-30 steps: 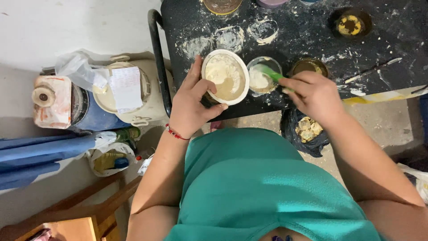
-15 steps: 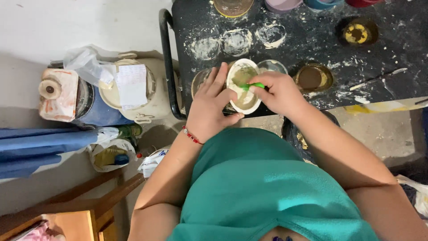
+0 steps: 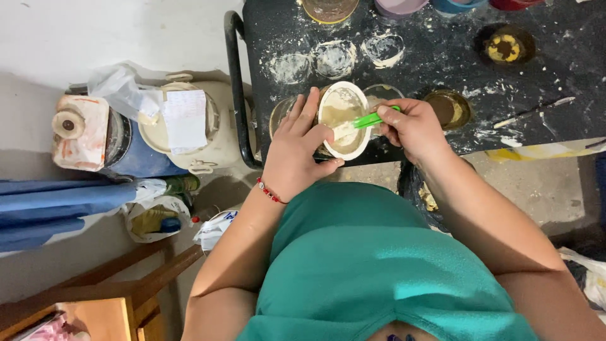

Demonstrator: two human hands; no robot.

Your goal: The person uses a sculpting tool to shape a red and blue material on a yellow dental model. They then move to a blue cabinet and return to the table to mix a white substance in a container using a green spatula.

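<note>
A bowl [image 3: 344,120] is held over the near edge of the tabletop [image 3: 568,69], with the left hand [image 3: 297,151] on its left and the right hand [image 3: 413,126] on its right. A spatula [image 3: 363,121] is reached from the right hand into the bowl. Three small cups [image 3: 334,58] are set in a row behind the bowl. A lidded bucket [image 3: 189,126] is placed on the floor [image 3: 95,31], left of the tabletop.

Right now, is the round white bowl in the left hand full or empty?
Partly full: the round white bowl holds beige paste below its rim, and the green spatula dips into it.
</note>
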